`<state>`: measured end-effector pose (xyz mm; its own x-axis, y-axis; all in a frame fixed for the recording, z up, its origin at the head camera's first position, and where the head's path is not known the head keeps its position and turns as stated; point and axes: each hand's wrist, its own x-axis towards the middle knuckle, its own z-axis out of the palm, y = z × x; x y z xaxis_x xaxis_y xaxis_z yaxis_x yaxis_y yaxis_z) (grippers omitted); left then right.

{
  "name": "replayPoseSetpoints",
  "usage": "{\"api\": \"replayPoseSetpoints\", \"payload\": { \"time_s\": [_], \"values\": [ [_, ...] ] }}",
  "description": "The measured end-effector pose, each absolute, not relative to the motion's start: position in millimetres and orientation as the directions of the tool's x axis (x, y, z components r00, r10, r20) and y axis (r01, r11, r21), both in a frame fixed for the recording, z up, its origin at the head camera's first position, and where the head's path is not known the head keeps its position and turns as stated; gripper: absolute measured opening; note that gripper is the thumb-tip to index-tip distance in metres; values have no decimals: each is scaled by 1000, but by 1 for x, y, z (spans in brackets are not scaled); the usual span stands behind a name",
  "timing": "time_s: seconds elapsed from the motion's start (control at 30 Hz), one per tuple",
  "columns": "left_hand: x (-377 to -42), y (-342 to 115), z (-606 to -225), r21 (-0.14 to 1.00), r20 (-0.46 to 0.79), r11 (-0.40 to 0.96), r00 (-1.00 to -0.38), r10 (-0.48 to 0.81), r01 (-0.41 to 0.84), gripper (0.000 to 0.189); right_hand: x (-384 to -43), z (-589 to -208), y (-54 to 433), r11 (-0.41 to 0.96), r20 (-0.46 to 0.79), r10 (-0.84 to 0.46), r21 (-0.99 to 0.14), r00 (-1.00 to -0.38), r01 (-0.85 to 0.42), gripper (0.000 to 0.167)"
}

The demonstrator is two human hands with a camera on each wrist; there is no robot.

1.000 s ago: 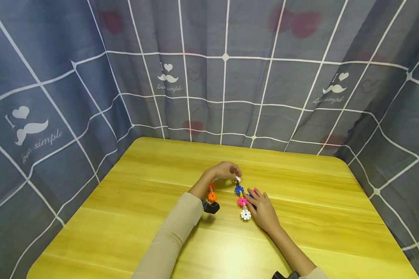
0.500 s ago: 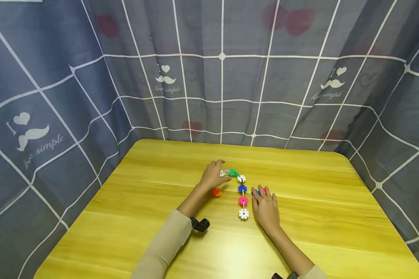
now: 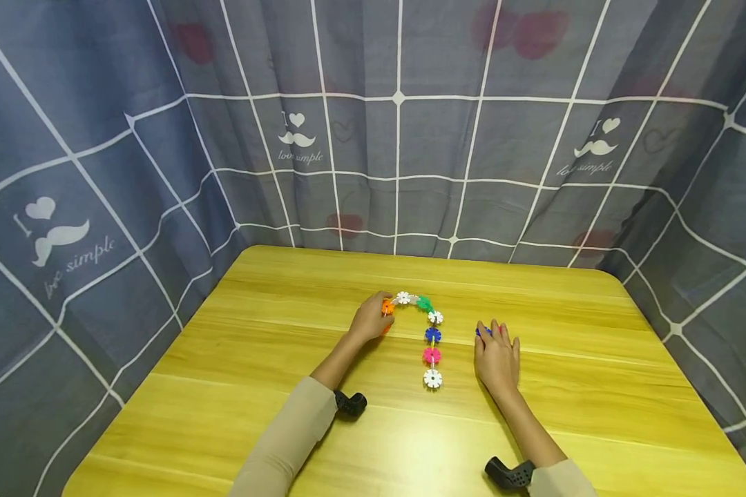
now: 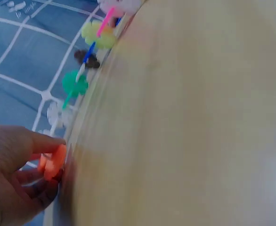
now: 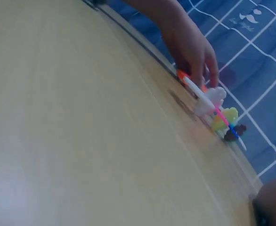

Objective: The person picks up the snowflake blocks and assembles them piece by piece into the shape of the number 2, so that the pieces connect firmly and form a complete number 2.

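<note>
Snowflake-shaped plastic discs are linked into a bent chain on the table. It runs from a white disc (image 3: 432, 378) through a pink disc (image 3: 432, 355), a blue disc (image 3: 433, 335) and another white one up to a green disc (image 3: 424, 304), then turns left. At its far left end my left hand (image 3: 368, 319) pinches an orange disc (image 4: 57, 162) between thumb and fingers. To the right of the chain my right hand (image 3: 497, 359) lies with extended fingers over another blue disc (image 3: 481, 332) and a pink piece, both mostly hidden under the fingertips.
The yellow wood-grain table (image 3: 224, 414) has rounded far corners. A blue-grey checked curtain (image 3: 367, 138) hangs along its back and sides. Black wrist devices sit at the left cuff (image 3: 350, 404) and right cuff (image 3: 508, 475).
My left hand has let go of the chain near its white disc, moved left and taken the orange end, swinging it outward. My right hand has slid right with the blue and pink pieces.
</note>
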<state>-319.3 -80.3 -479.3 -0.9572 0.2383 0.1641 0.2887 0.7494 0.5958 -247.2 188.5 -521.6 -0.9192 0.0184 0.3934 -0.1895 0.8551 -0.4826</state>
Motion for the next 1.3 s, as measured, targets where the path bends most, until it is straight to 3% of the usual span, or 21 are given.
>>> {"api": "replayPoseSetpoints", "payload": {
  "time_s": [0.2,0.3,0.4,0.5,0.6,0.8,0.93,1.03,1.17,1.3],
  "values": [
    [-340,-72,-481,638,173,688,-935,308,345,50,-238,-522,177,785,608,24,-503,-794,-361,44],
    [-335,-75,-484,689,182,645,-941,286,330,54,-224,-523,166,723,679,-91,-457,-728,-517,41],
    [-320,-86,-487,718,239,623,-950,201,312,52,-210,-526,155,656,674,-259,-403,-692,-639,38],
    [-302,-97,-488,744,306,584,-942,136,326,38,-203,-529,147,603,625,-389,-381,-676,-700,34],
    [-284,-104,-488,767,305,534,-934,185,356,26,-202,-530,144,587,580,-456,-373,-675,-718,32],
    [-257,-100,-488,727,146,576,-904,402,374,39,-203,-524,146,572,486,-495,-442,-720,-691,38],
    [-242,-89,-487,544,123,715,-884,450,440,58,-207,-522,153,549,472,-397,-565,-787,-616,32],
    [-233,-80,-490,415,164,764,-866,472,494,62,-213,-522,163,557,545,-262,-588,-796,-587,20],
    [-232,-79,-497,436,229,740,-858,459,512,46,-222,-520,190,670,626,-7,-576,-780,-469,12],
    [-237,-85,-502,523,236,701,-873,426,484,33,-225,-519,221,761,529,232,-621,-816,-186,26]
  ]
}}
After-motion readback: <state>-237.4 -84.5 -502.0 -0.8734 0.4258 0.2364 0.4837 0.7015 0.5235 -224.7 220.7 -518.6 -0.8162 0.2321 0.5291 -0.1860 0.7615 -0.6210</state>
